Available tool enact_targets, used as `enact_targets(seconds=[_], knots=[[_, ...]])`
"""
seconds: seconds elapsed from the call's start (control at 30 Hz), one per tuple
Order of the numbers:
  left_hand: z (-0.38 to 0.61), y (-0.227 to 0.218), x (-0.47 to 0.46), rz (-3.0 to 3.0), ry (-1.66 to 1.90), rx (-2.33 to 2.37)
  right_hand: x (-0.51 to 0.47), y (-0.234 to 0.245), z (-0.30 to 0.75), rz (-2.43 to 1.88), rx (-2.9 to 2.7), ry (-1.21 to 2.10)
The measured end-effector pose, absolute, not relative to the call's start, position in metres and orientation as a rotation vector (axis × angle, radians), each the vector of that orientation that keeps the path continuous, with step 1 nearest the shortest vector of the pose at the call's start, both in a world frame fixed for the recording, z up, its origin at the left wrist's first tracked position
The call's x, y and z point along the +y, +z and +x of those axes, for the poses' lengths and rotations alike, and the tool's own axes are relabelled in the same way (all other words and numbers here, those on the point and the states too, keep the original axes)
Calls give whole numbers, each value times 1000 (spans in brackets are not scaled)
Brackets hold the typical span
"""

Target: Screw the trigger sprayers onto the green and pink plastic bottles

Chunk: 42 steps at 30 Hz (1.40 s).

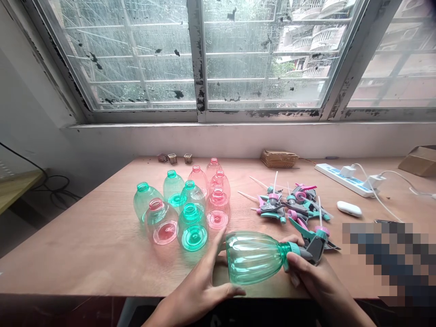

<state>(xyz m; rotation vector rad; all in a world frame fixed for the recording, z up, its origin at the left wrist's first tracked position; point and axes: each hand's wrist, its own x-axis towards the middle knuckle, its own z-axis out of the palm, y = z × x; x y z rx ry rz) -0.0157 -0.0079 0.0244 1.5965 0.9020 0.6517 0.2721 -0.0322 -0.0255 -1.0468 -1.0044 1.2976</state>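
Lying almost level above the near side of the table (85, 254), the green bottle (255, 257) spanned both hands; the right hand (311, 272) pinched its teal collar (293, 247) between thumb and fingers; the left hand (204, 274) curved about the base, though whether it gripped could not be told; the see-through plastic seemed light, springy and rather slick, likelier to dent than break; the collar offered the surest hold, the broad base a support; upright bottles (194, 230) stood beyond the left hand, loose spray heads (272, 206) beyond the right.
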Motion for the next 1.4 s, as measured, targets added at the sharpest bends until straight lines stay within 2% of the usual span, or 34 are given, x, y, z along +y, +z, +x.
enact_targets(seconds=[0.8,1.13,1.4], knots=[[-19,15,-8,1660,694,858,-29,-26,272,-1040,-1016,1276],[-16,24,-8,1644,657,902,-32,-24,272,-1059,-1046,1270],[-20,9,-8,1657,716,823,-34,-24,272,-1073,-1089,1270]])
